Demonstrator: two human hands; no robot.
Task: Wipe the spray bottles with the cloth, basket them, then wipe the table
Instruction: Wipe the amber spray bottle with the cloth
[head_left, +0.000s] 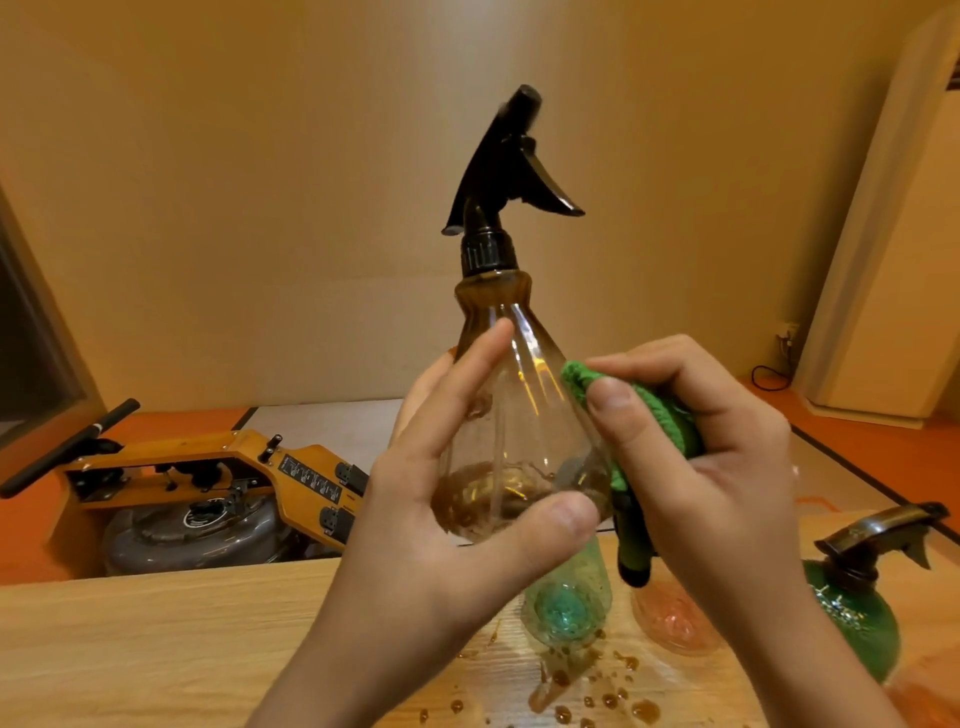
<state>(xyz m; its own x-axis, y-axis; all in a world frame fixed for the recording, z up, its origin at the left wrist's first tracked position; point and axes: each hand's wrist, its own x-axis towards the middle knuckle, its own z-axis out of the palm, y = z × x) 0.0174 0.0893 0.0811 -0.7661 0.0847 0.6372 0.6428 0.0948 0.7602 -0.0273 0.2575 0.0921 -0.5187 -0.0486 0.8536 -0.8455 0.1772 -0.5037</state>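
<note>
My left hand (447, 525) grips a clear brownish spray bottle (511, 410) with a black trigger head, holding it upright above the table. My right hand (701, 457) pinches a green cloth (660, 415) and presses it against the bottle's right side. Below on the wooden table (156, 649) stand a clear teal-tinted bottle (566, 608), a pinkish bottle (675, 623) and a dark green bottle (852, 613) with a bronze trigger. Brown droplets (602, 691) spatter the tabletop in front of them. No basket is in view.
Beyond the table's far edge, on the orange floor, lies a wooden machine (208, 483) with a black handle and a round tank. A white cabinet (893, 260) stands at the right wall, with a cable and socket beside it.
</note>
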